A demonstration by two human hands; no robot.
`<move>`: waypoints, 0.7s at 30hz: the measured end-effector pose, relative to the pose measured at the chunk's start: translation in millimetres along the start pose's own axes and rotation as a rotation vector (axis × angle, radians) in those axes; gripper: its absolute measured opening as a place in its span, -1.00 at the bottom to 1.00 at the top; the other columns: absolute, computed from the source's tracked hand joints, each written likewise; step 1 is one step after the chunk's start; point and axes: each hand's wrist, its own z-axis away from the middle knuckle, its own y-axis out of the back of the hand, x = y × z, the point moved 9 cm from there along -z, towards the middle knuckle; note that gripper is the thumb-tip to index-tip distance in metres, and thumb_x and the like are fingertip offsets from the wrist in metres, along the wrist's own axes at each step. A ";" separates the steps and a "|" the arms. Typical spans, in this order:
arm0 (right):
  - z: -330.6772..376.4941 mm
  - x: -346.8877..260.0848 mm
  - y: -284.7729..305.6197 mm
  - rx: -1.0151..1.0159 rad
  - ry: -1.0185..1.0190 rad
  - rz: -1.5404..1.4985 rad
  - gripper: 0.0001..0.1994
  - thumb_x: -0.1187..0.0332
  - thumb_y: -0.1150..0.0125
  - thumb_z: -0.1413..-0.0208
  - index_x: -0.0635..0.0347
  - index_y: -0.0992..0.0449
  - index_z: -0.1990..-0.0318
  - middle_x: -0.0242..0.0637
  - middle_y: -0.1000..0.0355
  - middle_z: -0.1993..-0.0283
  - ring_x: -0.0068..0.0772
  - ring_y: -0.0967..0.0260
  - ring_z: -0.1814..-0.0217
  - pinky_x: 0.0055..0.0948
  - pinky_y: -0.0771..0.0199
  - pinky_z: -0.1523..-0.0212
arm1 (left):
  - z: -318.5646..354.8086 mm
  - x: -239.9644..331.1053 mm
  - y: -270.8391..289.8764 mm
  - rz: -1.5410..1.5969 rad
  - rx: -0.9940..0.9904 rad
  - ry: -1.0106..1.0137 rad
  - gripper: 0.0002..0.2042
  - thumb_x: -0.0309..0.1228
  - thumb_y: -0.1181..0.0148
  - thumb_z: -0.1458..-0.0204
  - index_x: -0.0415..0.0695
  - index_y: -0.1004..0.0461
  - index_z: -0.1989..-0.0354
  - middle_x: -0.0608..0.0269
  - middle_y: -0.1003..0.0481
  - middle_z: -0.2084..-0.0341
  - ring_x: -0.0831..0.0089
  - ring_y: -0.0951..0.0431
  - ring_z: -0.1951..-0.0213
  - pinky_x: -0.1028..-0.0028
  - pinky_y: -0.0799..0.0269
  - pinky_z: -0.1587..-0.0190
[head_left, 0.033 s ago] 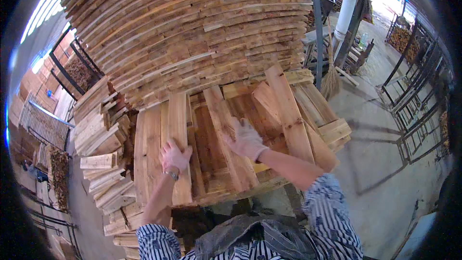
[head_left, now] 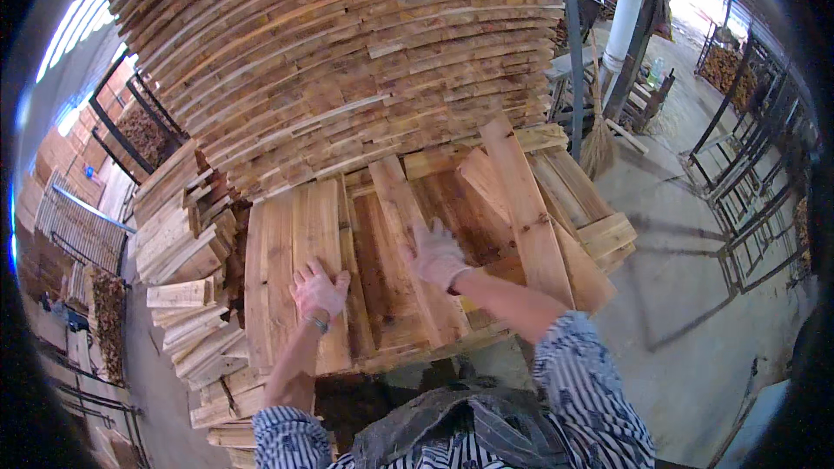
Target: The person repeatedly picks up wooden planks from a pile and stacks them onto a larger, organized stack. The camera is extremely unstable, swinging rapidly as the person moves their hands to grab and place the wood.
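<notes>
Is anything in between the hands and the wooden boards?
No. The left hand lies flat on a pale board, and the right hand rests on a slanted board. Nothing sits between.

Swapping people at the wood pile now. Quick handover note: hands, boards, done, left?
Left hand: gloved, flat on a wide board at the left of the low stack, gripping nothing.
Right hand: gloved, resting on a narrow plank lying across the middle.
Done: tall board pile stacked behind.
Left: loose planks on the right lie crooked; more boards heaped at the left.
</notes>
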 end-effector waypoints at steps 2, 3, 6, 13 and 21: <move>-17.3 -19.9 -46.9 -0.015 -0.119 0.054 -0.21 -0.16 -0.08 -0.23 0.14 -0.09 -0.47 0.29 0.06 -0.51 0.41 -0.05 -0.48 0.13 -0.21 -0.40 | -7.0 -6.5 -7.1 -0.036 0.178 -0.047 -0.18 0.16 -0.09 -0.13 -0.24 -0.16 -0.40 -0.21 -0.28 -0.29 -0.08 -0.26 -0.33 0.00 -0.14 -0.35; -20.9 -31.6 -64.9 -0.026 -0.154 0.062 -0.21 -0.15 -0.08 -0.23 0.14 -0.09 -0.47 0.29 0.12 -0.54 0.42 -0.01 -0.51 0.12 -0.20 -0.41 | -10.3 -9.8 -17.3 -0.069 0.183 -0.049 -0.19 0.17 -0.08 -0.15 -0.23 -0.17 -0.40 -0.19 -0.30 -0.28 -0.07 -0.28 -0.32 0.01 -0.14 -0.35; -21.0 -71.8 -89.7 -0.105 -0.182 0.036 -0.21 -0.15 -0.08 -0.23 0.14 -0.08 -0.47 0.30 0.27 -0.59 0.41 0.09 -0.57 0.09 -0.15 -0.45 | -17.3 -14.0 -30.3 -0.024 0.242 -0.069 -0.19 0.17 -0.06 -0.17 -0.23 -0.16 -0.41 -0.18 -0.30 -0.28 -0.06 -0.31 -0.30 0.04 -0.16 -0.34; -15.3 -9.3 47.4 -0.077 0.018 0.033 -0.13 -0.17 -0.23 -0.12 0.25 -0.19 -0.43 0.20 -0.12 -0.49 0.21 -0.23 -0.43 -0.04 -0.35 -0.35 | -9.6 -10.4 -18.0 0.010 0.190 -0.048 -0.16 0.16 -0.12 -0.14 -0.24 -0.15 -0.42 -0.18 -0.31 -0.27 -0.08 -0.31 -0.28 0.04 -0.15 -0.34; 6.3 139.6 129.3 -0.095 -0.502 0.406 0.05 0.20 -0.36 -0.04 -0.01 0.25 -0.58 0.44 0.16 -0.52 0.25 -0.34 -0.32 0.02 -0.41 -0.27 | -10.1 -11.8 -8.1 0.128 0.161 -0.051 -0.19 0.15 -0.14 -0.08 -0.26 -0.26 -0.34 -0.21 -0.36 -0.21 -0.08 -0.30 -0.30 0.00 -0.09 -0.35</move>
